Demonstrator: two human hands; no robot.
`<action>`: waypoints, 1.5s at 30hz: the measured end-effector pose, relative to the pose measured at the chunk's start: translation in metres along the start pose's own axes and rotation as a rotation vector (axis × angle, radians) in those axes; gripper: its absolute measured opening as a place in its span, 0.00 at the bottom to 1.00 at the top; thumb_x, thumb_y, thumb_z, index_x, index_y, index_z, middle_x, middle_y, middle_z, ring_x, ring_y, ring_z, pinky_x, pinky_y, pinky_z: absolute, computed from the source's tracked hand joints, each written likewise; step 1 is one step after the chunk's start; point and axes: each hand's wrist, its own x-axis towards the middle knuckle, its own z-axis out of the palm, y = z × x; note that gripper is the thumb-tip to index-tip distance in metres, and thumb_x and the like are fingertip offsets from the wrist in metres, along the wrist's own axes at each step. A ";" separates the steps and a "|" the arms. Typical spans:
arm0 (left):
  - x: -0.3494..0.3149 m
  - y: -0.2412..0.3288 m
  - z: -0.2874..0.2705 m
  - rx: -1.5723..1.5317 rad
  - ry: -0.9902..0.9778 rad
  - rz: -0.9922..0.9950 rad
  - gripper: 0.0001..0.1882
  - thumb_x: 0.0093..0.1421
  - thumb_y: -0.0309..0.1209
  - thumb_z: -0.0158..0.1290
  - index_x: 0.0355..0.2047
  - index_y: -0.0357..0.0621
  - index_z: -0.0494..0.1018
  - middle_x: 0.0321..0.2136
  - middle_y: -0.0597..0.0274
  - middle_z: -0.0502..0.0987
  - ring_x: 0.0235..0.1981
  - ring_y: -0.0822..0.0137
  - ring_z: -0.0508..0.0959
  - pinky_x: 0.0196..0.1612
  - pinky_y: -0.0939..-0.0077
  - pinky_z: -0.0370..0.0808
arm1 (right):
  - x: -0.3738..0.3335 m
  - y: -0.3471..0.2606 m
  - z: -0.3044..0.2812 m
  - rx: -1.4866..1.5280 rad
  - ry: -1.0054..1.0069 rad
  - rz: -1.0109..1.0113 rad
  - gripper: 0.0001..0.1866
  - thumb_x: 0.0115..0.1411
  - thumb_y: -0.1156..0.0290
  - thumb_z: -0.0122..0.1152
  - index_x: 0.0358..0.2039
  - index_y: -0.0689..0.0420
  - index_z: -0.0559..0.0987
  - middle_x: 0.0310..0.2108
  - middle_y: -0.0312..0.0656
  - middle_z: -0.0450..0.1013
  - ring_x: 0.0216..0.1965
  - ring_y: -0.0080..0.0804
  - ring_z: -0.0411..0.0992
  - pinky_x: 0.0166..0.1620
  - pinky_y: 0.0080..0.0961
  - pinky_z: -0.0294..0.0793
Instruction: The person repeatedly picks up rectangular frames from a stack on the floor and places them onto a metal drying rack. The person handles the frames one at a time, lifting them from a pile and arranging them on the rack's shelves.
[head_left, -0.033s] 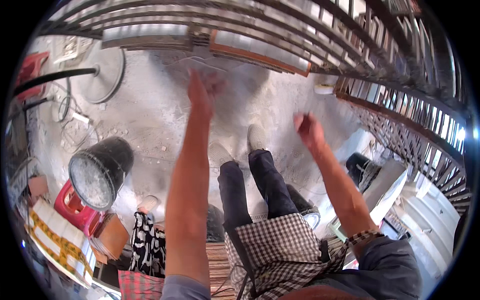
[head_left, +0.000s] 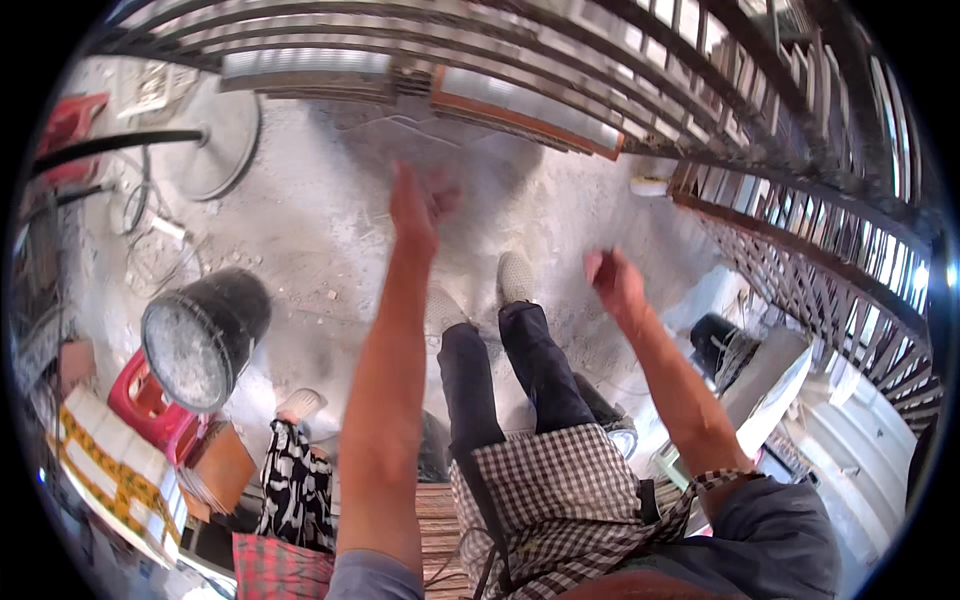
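My left hand (head_left: 420, 208) is held out in the air over the dusty floor, a little blurred, its fingers apart and nothing seen in it. To the right, my right hand (head_left: 615, 284) hangs above the floor with its fingers curled in, and no object shows in it. Neither hand touches anything. Below them are my shoes (head_left: 515, 277) and dark trousers, with a checked apron (head_left: 550, 475) over my lap. Beyond the left hand, flat boards (head_left: 310, 72) and an orange-edged panel (head_left: 530, 108) lie at the slatted rack (head_left: 500, 32).
A black bucket (head_left: 205, 335) with a whitish crusted surface stands at left, near a red plastic stool (head_left: 150, 405) and a round disc base (head_left: 215, 145). Another person's patterned trouser leg (head_left: 295, 485) is beside me. More slatted racks (head_left: 810, 245) line the right side.
My left hand has drawn slightly nearer to me and to the right. The right hand has sunk a little nearer, its fingers still curled. The view has shifted slightly.
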 end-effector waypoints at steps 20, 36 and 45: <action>-0.505 -0.130 0.023 0.899 0.729 0.190 0.39 0.54 0.55 0.48 0.56 0.37 0.60 0.55 0.45 0.64 0.58 0.49 0.62 0.60 0.62 0.57 | -0.284 -0.045 0.115 -1.767 -1.459 -0.086 0.21 0.59 0.56 0.55 0.47 0.57 0.75 0.44 0.45 0.74 0.46 0.33 0.71 0.51 0.26 0.66; -0.514 -0.297 -0.012 0.449 0.943 0.269 0.27 0.49 0.44 0.53 0.46 0.37 0.71 0.45 0.41 0.72 0.49 0.46 0.71 0.52 0.62 0.67 | -0.297 -0.013 0.144 -2.390 -2.014 -0.006 0.20 0.53 0.69 0.58 0.47 0.60 0.75 0.43 0.44 0.75 0.43 0.26 0.71 0.48 0.22 0.67; -0.533 -0.339 -0.080 0.369 1.086 0.076 0.17 0.49 0.37 0.46 0.33 0.37 0.76 0.36 0.41 0.75 0.38 0.45 0.75 0.43 0.56 0.72 | -0.332 0.043 0.137 -2.368 -1.752 -0.006 0.19 0.52 0.68 0.59 0.44 0.63 0.76 0.38 0.42 0.76 0.39 0.24 0.72 0.44 0.21 0.68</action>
